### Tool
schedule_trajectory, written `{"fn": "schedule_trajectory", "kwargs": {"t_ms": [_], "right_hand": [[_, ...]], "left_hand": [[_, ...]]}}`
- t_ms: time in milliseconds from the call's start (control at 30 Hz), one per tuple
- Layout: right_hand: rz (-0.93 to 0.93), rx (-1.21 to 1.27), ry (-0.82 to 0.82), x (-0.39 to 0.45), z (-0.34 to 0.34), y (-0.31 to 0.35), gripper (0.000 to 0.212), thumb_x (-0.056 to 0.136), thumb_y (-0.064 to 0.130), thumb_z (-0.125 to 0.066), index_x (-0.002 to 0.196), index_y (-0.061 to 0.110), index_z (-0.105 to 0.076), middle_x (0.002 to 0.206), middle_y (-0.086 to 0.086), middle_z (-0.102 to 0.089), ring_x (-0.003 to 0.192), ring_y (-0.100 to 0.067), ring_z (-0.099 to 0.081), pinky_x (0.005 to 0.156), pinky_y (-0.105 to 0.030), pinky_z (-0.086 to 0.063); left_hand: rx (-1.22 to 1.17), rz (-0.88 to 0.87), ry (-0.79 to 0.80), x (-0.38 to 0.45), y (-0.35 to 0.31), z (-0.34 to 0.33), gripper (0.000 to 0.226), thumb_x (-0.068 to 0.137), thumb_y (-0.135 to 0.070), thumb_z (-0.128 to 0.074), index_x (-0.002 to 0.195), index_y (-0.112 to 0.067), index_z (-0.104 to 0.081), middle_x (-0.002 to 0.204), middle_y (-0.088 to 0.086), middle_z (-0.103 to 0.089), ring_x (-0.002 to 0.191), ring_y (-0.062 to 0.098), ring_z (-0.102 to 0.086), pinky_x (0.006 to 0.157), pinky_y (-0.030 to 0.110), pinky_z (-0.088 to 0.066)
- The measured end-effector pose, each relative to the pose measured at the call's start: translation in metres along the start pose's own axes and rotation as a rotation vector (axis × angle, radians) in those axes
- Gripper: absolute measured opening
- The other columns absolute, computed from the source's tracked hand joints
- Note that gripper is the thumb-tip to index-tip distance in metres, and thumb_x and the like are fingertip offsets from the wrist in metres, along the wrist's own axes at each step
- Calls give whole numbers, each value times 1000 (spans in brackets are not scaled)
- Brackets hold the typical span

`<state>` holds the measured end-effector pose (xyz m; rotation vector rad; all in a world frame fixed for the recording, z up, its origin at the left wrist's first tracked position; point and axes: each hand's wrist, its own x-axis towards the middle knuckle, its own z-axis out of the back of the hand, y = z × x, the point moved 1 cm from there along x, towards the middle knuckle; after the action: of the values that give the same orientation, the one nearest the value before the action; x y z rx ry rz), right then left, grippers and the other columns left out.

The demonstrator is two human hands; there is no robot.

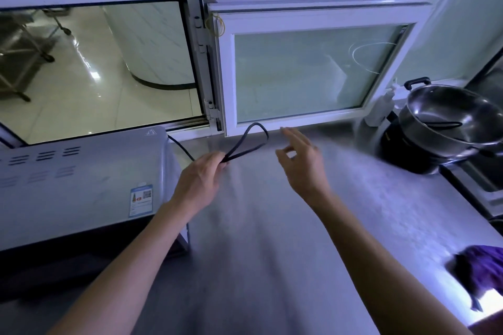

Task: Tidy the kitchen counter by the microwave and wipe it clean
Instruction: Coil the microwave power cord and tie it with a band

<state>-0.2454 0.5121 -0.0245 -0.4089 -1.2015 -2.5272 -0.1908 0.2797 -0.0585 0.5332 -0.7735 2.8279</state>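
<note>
Left hand (202, 174) grip clamped on looped black cord (246, 141), right hand (302, 163) raised, fingers apart, empty

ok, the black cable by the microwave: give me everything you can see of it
The black cable is thin, smooth and looks rubber-sheathed. It comes from behind the microwave at the counter's back edge and runs right, low over the steel counter. The left hand pinches it between the fingertips, folded into a teardrop loop that rises toward the window frame. The right hand is open beside the loop, not touching it. No plug is visible.
</note>
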Motion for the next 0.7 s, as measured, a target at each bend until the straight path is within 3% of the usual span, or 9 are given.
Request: {"fn": "schedule_trajectory", "kwargs": {"t_ms": [67,133,233,367,467,600,700], "right_hand": [[198,-27,134,-5,-16,15,51,88,4,-69,137,11,-58,139,-7,-56,93,-22,-64,81,-35,-55],[306,-61,246,-8,-33,26,57,87,3,-71,141,9,-53,142,-12,-52,108,-31,-61,91,-40,-52],[385,-131,283,-8,-51,34,59,84,0,-73,139,3,-53,138,-19,-53,113,-39,-58,96,-44,-50],[424,-175,293,-4,-62,32,42,85,0,-72,125,0,-61,124,-20,-59,106,-40,-60,88,-46,-53],[455,-176,280,1,-67,30,16,94,8,-65,107,0,-65,101,-16,-61,83,-36,-60,67,-41,-50],[425,-155,258,4,-70,24,10,97,10,-61,96,1,-63,84,-14,-58,67,-35,-53,56,-41,-44],[318,-96,207,6,-70,20,5,94,8,-63,94,4,-64,83,-10,-60,63,-31,-52,54,-38,-43]], "left_hand": [[-9,19,1,-2,1,3,11,101,-10,-47,97,-11,-58,90,1,-63,79,27,-61,62,42,-52],[-9,21,7,-3,1,6,11,102,-13,-47,100,-14,-57,90,-1,-62,75,23,-62,61,42,-53],[1,18,21,-7,1,11,10,101,-13,-49,106,-16,-58,91,-4,-64,74,19,-66,61,40,-55],[45,28,25,-14,3,14,11,98,-9,-53,105,-14,-61,91,-2,-67,70,19,-67,61,41,-55],[42,47,22,-18,7,11,13,100,-15,-51,104,-13,-62,92,-3,-67,70,18,-64,62,41,-54],[-64,107,-27,-17,12,7,20,103,-28,-48,115,-21,-62,89,-12,-62,61,8,-56,55,25,-44],[-51,115,-47,-12,18,4,26,103,-33,-49,121,-19,-62,100,-6,-68,80,13,-62,68,31,-50]]}}
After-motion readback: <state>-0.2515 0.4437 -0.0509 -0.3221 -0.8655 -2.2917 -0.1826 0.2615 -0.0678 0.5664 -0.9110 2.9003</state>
